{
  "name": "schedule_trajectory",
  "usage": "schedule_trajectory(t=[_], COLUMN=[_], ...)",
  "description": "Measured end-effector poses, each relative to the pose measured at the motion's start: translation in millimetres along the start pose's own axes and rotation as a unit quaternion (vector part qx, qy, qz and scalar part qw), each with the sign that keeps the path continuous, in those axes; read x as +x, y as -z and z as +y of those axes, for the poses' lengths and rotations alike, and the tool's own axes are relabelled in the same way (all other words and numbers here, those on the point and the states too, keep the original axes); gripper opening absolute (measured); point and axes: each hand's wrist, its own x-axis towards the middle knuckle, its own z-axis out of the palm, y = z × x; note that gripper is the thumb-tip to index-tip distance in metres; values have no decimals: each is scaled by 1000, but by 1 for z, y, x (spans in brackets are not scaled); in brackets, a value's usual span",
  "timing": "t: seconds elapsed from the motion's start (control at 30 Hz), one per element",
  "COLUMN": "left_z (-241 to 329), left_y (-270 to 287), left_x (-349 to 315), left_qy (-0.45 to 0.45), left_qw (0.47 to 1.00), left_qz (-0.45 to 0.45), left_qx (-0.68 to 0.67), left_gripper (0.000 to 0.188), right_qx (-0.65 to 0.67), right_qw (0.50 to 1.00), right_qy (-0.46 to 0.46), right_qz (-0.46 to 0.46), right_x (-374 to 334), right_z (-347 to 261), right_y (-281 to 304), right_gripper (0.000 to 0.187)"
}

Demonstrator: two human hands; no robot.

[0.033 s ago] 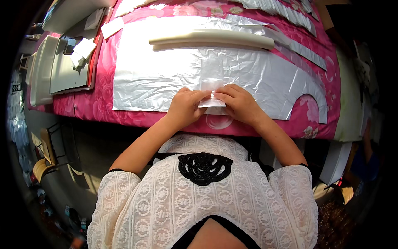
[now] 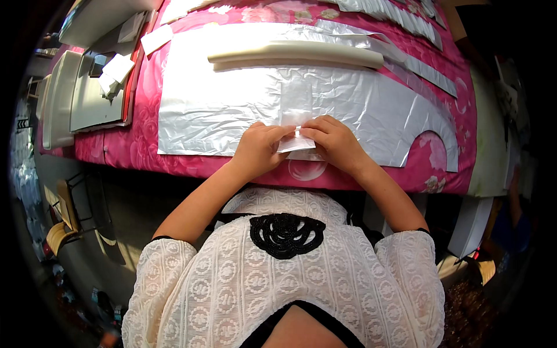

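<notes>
Close to the table's near edge, my left hand (image 2: pixel 259 148) and my right hand (image 2: pixel 336 144) face each other. Both are closed, pinching a clear, flat plastic bag (image 2: pixel 297 104) from its two sides. Its near end (image 2: pixel 296 143) is folded or lifted between my fingertips, with a bright glint on it. The rest of the bag lies flat, stretching away from me over a crinkled silver sheet (image 2: pixel 214 110). Farther back, a long cream-coloured roll or tube (image 2: pixel 296 53) rests across that sheet. My fingertips partly hide the bag's edges.
Pink flowered cloth (image 2: pixel 151 98) covers the table. At the left are a white tray (image 2: pixel 60 101) and a red-edged box (image 2: pixel 87 110) bearing small white papers (image 2: pixel 118 68). Silver strips (image 2: pixel 432 75) lie at the far right. A wooden-seated chair (image 2: pixel 62 235) stands at lower left.
The near end of the bag has tilted slightly, its right side rising. My right fingers have shifted a little upward; my left hand is almost in the same place.
</notes>
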Motion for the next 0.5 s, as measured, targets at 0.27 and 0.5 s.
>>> schedule_trajectory(t=[0.27,0.5], left_z=[-4,-9], left_y=[11,15], left_x=[11,16], left_qy=[181,-105], left_qw=[949,990], left_qz=[-17,75], left_qx=[-256,63], left_gripper=[45,45], right_qx=[118,82], right_qw=[967,985], right_qy=[-224,-148], right_qz=[-21,-13], right_x=[17,16], right_z=[5,5], right_y=[4,7], right_gripper=[11,12])
